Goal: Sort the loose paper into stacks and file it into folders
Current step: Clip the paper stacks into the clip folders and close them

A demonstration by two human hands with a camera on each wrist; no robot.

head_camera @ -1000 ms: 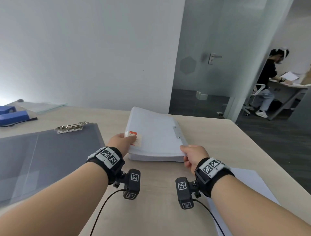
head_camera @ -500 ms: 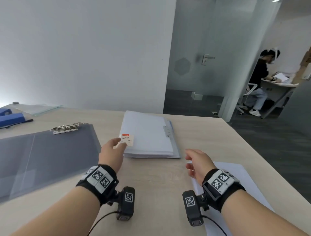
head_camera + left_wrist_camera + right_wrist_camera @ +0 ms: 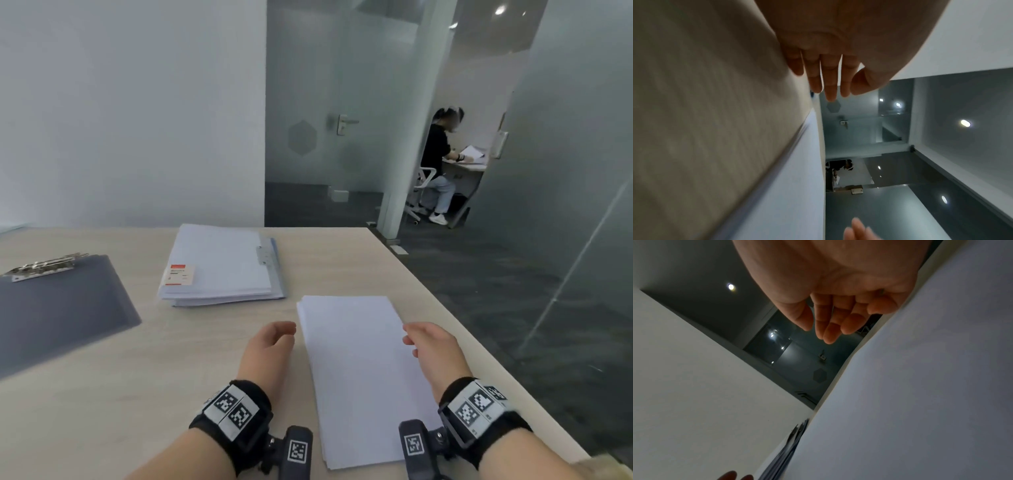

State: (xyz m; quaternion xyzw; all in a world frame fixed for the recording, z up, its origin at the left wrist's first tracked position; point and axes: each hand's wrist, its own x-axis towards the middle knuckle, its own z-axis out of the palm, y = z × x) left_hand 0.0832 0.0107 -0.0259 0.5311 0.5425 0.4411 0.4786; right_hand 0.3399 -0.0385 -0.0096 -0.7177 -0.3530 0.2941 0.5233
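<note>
A thin stack of white loose paper (image 3: 359, 370) lies on the wooden desk (image 3: 102, 394) in front of me. My left hand (image 3: 274, 339) hovers just left of it, fingers relaxed and holding nothing. My right hand (image 3: 424, 342) hovers over the stack's right edge, also relaxed and holding nothing. Further back lies a filled light folder (image 3: 222, 267) with a red-and-white label and a metal clip. In the left wrist view my left hand (image 3: 830, 81) shows straight fingers above the paper (image 3: 781, 186). In the right wrist view my right hand (image 3: 830, 321) hangs loosely over the paper (image 3: 920, 386).
An open grey folder (image 3: 58, 308) with a metal clip (image 3: 41, 267) lies at the left. The desk's right edge drops to dark carpet. Behind a glass partition (image 3: 342, 120), a person (image 3: 438, 161) sits at another desk.
Both hands let go of the filled folder and drew back toward me. They now flank the loose paper stack at the right, and my view has turned right.
</note>
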